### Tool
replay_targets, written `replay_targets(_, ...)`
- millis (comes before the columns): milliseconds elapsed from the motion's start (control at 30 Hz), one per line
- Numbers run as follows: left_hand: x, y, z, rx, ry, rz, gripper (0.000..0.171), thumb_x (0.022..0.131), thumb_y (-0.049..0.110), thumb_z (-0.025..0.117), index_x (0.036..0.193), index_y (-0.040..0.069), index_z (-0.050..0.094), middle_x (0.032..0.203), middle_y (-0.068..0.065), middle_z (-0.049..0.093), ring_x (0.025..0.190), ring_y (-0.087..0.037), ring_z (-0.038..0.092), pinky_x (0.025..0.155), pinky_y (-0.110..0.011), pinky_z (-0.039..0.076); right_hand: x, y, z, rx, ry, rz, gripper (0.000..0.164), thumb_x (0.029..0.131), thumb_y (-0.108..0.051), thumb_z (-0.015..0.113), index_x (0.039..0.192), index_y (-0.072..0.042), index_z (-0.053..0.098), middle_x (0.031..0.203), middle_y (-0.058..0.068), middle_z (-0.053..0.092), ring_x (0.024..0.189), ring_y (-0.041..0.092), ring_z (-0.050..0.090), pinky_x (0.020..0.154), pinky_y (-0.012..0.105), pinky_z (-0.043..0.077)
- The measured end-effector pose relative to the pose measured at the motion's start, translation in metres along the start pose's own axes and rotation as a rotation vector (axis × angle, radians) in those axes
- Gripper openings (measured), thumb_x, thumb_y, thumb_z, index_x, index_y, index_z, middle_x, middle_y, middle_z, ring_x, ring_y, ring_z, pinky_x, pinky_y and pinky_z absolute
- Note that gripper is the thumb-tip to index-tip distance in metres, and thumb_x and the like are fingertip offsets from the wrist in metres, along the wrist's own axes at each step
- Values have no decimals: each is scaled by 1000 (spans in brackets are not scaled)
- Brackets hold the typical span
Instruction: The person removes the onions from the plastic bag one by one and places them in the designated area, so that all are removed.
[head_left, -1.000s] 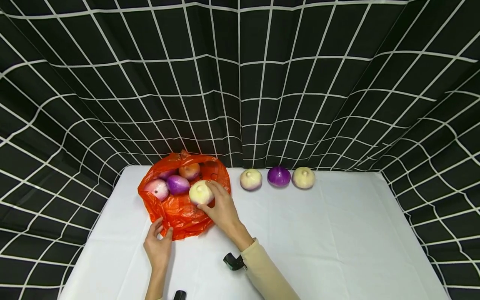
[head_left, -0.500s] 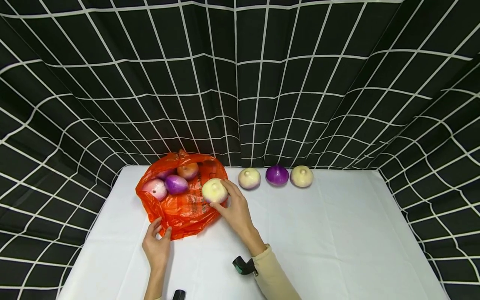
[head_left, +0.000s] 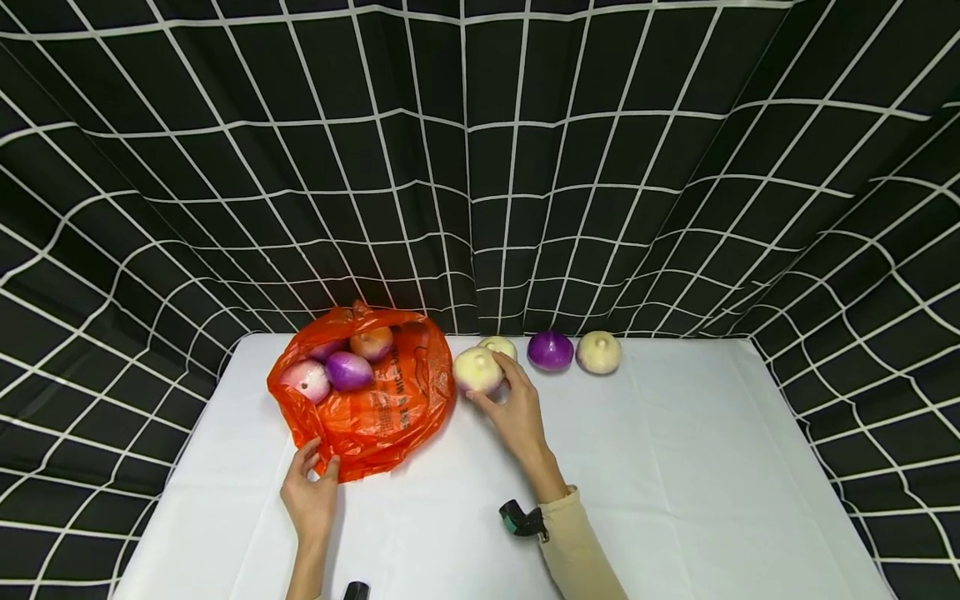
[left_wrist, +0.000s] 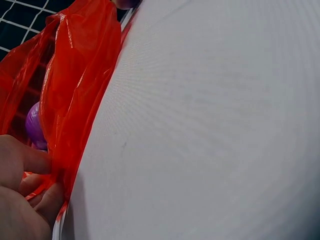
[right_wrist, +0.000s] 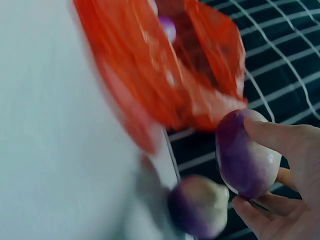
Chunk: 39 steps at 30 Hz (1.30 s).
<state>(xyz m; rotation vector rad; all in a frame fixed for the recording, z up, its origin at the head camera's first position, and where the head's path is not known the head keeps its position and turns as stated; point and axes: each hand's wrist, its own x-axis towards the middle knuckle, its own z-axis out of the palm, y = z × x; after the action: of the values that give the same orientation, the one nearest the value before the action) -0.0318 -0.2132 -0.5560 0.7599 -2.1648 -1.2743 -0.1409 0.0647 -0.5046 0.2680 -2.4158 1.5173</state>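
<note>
My right hand holds a pale onion with a purple underside between thumb and fingers, just right of the bag. The right wrist view shows this onion gripped at its side. It partly hides another pale onion behind it in the head view. An orange-red plastic bag lies with its mouth gaping on the left of the table. Inside are a pink onion, a purple onion, an orange-brown onion and another partly hidden. At the bag's near edge, my left hand pinches the plastic.
A purple onion and a pale onion stand along the back edge of the white-covered table. Black curtains with white grid lines enclose the back and sides.
My right hand has carried the pale onion rightward, from over the bag to beside it, in front of the row. The left hand stays at the bag's edge.
</note>
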Motion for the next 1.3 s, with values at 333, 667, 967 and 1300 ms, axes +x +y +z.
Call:
replay_targets(333,0,0,0,-2,-12,-5,35,82,-7,70,116,-5,65,113,-25,67,98,-34,63,79,-6,35,11,29,-46,18,109,87,68,77,-13,84,135,4,53,134,21,55,121,32,54,100,40,46)
replay_targets(667,0,1,0,-16,-10,-19,35,81,-8,70,116,-5,65,114,-22,67,96,-26,60,77,-5,38,16,43,-82,18,166,148,68,77,-11,84,136,3,52,134,21,55,118,34,55,98,40,47)
replay_targets(967,-1,0,0,-20,0,-23,35,82,-7,70,116,-4,66,112,-23,67,94,-25,60,76,-4,37,17,56,-109,-21,212,187,70,77,-12,84,137,4,50,135,22,53,119,33,54,98,39,47)
replay_targets(1300,0,-1,1,-17,2,-23,35,81,-7,71,115,-4,66,111,-23,68,92,-19,60,78,-6,37,22,72,-142,-92,260,186,68,79,-10,82,137,4,51,135,23,52,120,36,53,97,40,47)
